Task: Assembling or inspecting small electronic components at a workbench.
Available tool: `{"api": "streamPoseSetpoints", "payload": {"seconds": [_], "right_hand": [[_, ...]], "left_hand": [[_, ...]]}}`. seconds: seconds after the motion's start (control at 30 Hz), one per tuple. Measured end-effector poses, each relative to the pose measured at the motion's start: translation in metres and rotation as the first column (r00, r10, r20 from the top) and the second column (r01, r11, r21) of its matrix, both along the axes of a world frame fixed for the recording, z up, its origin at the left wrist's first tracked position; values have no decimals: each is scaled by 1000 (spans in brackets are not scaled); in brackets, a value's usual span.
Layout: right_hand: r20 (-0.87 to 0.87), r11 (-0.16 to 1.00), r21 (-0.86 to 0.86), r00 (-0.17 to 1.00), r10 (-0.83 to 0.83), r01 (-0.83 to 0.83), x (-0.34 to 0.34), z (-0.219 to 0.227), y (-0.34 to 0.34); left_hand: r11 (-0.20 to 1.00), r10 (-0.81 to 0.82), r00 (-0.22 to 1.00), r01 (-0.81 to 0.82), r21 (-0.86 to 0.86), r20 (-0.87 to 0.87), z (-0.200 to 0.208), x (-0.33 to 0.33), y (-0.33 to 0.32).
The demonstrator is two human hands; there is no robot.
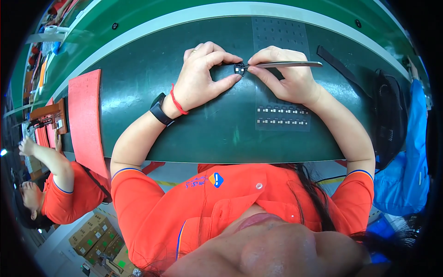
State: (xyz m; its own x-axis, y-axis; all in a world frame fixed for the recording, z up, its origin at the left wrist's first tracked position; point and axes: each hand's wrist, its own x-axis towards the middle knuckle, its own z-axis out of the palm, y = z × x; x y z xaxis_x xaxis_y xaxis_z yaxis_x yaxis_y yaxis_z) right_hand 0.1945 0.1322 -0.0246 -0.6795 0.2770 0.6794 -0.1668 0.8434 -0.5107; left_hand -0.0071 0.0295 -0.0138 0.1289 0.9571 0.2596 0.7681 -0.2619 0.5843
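Between the thumb and forefinger of my left hand is a small round black part with pale squares on its face. My right hand pinches a pair of slim metal tweezers. Their tip meets the black part, and their back end points right. Under and beside my right hand lies a clear plastic sheet. Small pale pieces sit in rows on its near part, and rows of dark marks cover its far part. Whether the tweezers' tip grips a piece is too small to tell.
The green table has a red foam mat on the left. A black strap and a black bag are at the right. Another person in red works at far left; blue clothing shows at far right.
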Motion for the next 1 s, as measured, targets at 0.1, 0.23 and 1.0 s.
{"api": "streamPoseSetpoints", "payload": {"seconds": [0.1, 0.23, 1.0], "right_hand": [[13, 1000, -24, 1000, -16, 16, 1, 0, 0], [12, 993, -110, 999, -34, 35, 2, 0, -2], [56, 492, -869, 998, -13, 55, 62, 13, -10]], "left_hand": [[1000, -1, 1000, 1, 3, 4, 0, 0, 0], [1000, -5, 1000, 5, 8, -9, 1, 0, 0], [842, 508, 824, -414, 346, -250, -17, -115, 125]]}}
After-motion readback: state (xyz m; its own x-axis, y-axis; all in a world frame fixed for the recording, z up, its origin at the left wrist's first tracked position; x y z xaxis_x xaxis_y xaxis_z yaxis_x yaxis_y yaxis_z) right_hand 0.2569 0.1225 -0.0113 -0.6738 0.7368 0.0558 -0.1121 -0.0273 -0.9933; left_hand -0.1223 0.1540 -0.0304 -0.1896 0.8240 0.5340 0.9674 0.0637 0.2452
